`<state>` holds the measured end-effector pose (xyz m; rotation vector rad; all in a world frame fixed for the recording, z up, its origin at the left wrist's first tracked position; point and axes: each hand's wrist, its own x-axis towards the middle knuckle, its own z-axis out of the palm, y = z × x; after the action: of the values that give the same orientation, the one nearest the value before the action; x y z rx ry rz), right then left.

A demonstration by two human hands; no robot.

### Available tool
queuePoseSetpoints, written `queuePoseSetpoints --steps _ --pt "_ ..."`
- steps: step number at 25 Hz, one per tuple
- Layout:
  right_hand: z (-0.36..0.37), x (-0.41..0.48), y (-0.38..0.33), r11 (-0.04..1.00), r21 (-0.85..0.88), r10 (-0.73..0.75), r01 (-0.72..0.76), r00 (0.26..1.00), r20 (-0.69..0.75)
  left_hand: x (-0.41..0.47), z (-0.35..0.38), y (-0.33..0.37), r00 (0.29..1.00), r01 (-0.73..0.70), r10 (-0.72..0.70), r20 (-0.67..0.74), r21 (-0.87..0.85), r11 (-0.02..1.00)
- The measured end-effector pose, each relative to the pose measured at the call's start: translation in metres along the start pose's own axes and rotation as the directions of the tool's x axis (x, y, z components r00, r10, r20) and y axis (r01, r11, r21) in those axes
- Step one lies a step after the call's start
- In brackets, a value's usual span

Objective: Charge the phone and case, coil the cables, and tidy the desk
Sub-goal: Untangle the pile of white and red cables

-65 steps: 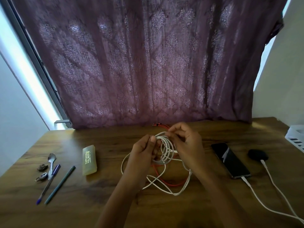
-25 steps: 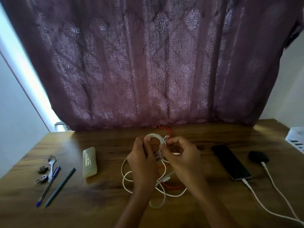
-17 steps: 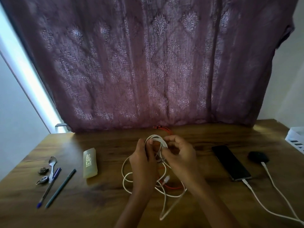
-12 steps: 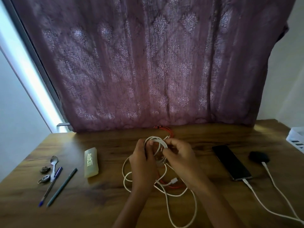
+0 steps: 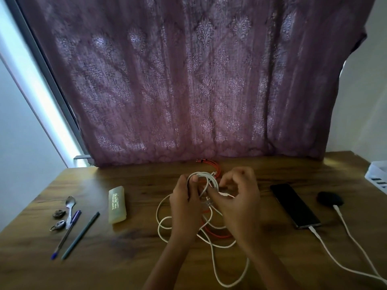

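1. My left hand (image 5: 184, 204) grips the coiled white cable (image 5: 201, 174) over mid-desk (image 5: 136, 260).
2. My right hand (image 5: 238, 197), close alongside, pinches the same cable.
3. Phone (image 5: 294, 204) and case (image 5: 329, 198), at right, each plugged in.

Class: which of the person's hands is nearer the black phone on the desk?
Right. The right hand is just left of the phone, not touching it; the left hand lies farther left, beyond the right hand, gripping the white cable coil.
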<state>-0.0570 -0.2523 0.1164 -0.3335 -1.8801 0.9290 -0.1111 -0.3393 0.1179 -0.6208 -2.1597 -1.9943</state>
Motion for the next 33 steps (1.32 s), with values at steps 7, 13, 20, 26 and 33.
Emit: queuePoseSetpoints --steps 7,13,20,26,33 --pt "0.001 -0.011 -0.008 0.980 0.028 0.187 -0.199 0.956 0.227 -0.005 0.004 0.005 0.988 -0.075 0.082 -0.132 0.056 0.996" --pt "-0.009 0.004 -0.019 0.651 0.247 0.568 -0.718 0.676 0.469 -0.006 0.000 -0.004 0.996 -0.080 0.082 -0.042 0.039 0.996" --pt "-0.025 0.021 -0.013 0.066 0.380 0.477 -0.922 0.364 0.800 0.003 -0.012 -0.013 0.996 -0.060 0.069 -0.064 0.125 0.990" --pt "-0.036 0.021 -0.022 0.515 0.257 0.477 -0.818 0.523 0.706 0.005 -0.017 -0.020 0.979 -0.008 0.039 -0.201 0.151 0.989" --pt "-0.004 -0.002 -0.026 0.605 0.329 0.460 -0.726 0.655 0.600 0.006 -0.009 -0.023 0.986 -0.047 0.062 -0.156 0.097 0.994"
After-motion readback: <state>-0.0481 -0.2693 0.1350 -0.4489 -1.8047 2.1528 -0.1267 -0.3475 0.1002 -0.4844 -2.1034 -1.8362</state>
